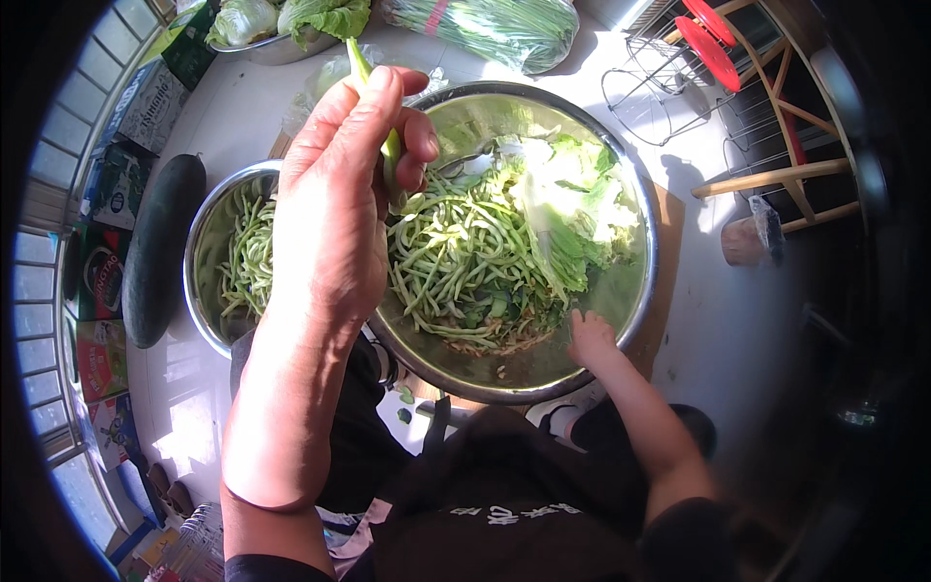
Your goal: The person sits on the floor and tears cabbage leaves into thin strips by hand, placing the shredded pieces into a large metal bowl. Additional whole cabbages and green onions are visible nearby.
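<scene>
Raised close to the camera, my left hand [349, 167] grips a green bean [358, 65] between thumb and fingers, its tip pointing up. Behind it stands a large steel basin [614, 305] with a heap of green beans [473, 247], pale cabbage leaves [574, 211] and brownish trimmings [502, 342]. My right hand [593, 338] reaches over the basin's near right rim, beside the leaf scraps; whether its fingers hold anything is too small to tell. A smaller steel bowl [211, 320] with more beans [251, 254] sits at left, partly hidden by my left arm.
A big dark green winter melon [164, 251] lies left, beside stacked beer cartons [102, 269]. At the back are a bowl of cabbages [280, 47] and bagged green stalks [494, 29]. Wire racks [654, 94] and a wooden chair [778, 174] stand right. Cardboard [665, 247] lies under the basin.
</scene>
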Motion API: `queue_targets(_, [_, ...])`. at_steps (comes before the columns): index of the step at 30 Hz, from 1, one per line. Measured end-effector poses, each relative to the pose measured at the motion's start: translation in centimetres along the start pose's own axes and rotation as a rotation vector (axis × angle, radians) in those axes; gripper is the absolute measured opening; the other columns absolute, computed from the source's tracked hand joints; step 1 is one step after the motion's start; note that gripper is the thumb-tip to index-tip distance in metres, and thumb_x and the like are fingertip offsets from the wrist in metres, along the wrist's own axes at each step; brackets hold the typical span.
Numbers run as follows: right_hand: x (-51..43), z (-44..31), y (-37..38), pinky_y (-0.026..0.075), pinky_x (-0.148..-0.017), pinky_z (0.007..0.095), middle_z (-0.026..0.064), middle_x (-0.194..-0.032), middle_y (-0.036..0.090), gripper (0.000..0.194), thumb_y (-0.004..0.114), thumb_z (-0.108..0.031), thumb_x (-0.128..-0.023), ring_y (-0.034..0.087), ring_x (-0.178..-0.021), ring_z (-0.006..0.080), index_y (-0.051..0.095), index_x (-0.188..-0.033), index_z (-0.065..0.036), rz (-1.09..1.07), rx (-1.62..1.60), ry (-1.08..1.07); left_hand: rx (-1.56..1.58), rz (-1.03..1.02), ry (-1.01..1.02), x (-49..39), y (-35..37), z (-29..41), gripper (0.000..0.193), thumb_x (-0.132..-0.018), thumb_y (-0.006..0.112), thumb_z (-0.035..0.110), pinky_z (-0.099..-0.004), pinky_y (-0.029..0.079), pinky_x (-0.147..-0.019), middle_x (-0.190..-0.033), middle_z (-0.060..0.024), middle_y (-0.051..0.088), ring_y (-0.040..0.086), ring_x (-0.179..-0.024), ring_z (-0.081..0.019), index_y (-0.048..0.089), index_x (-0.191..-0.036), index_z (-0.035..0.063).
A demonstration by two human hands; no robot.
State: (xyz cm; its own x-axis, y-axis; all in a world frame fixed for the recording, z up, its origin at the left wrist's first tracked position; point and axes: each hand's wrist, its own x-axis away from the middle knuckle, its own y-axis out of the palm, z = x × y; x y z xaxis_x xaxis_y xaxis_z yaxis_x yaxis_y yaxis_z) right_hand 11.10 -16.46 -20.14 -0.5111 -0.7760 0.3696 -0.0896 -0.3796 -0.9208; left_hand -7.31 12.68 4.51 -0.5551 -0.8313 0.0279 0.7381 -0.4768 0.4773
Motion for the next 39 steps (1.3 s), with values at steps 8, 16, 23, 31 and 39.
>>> queue_targets(8, [-5.0,-14.8,9.3,0.049,-0.079,0.0408,0.0103,-0.094,0.059,0.03,0.06,-0.019,-0.076,0.059,-0.093,0.028,0.061,-0.105,-0.013,-0.085,-0.499,-0.323,0.039,0.029,-0.258,0.5,-0.6,0.0,0.02,-0.088,0.061,0.021,-0.0209,0.021,-0.045,-0.053,0.0081,0.034,0.026,-0.045,-0.0031,0.06,-0.096,0.003])
queue_targets(16, [-6.1,-17.5,9.9,0.05,-0.072,0.0422,0.0124,-0.089,0.058,0.014,0.055,-0.011,-0.076,0.06,-0.085,0.0313,0.06,-0.089,-0.007,-0.078,-0.35,-0.334,0.133,0.006,-0.428,0.6,-0.5,-0.2,0.021,-0.089,0.06,0.02,-0.0225,0.022,-0.046,-0.052,0.0071,0.03,0.026,-0.046,-0.005,0.059,-0.093,0.0003])
queue_targets(23, [-3.5,-9.9,0.0,0.05,-0.07,0.0376,0.0085,-0.087,0.061,0.017,0.062,-0.014,-0.077,0.062,-0.083,0.0245,0.061,-0.093,-0.008,0.05,-0.629,-0.421,0.02,-0.06,-0.367,0.4,1.0,-1.4,0.017,-0.088,0.061,0.02,-0.021,0.023,-0.045,-0.055,0.0055,0.043,0.032,-0.047,-0.0047,0.063,-0.086,0.0022])
queue_targets(31, [4.9,-0.4,-15.2,0.047,-0.066,0.0199,0.0035,-0.091,0.065,0.02,0.064,-0.006,-0.086,0.058,-0.076,0.0065,0.061,-0.104,-0.002,-0.05,-1.775,-0.091,-0.62,-0.557,-0.31,2.2,4.6,-5.9,0.032,-0.083,0.07,0.025,-0.0227,0.044,-0.066,-0.077,-0.0017,0.063,0.054,-0.071,-0.0062,0.065,-0.097,-0.0032])
queue_targets(39, [7.6,1.0,-17.0,0.046,-0.06,0.0213,0.0052,-0.087,0.065,0.018,0.062,-0.01,-0.087,0.056,-0.068,0.0076,0.062,-0.102,-0.001,0.223,-1.802,-0.138,-0.484,-0.873,-0.601,5.5,8.0,-11.3,0.032,-0.083,0.069,0.013,-0.0234,0.047,-0.072,-0.09,-0.0069,0.067,0.059,-0.078,-0.009,0.061,-0.11,-0.0023])
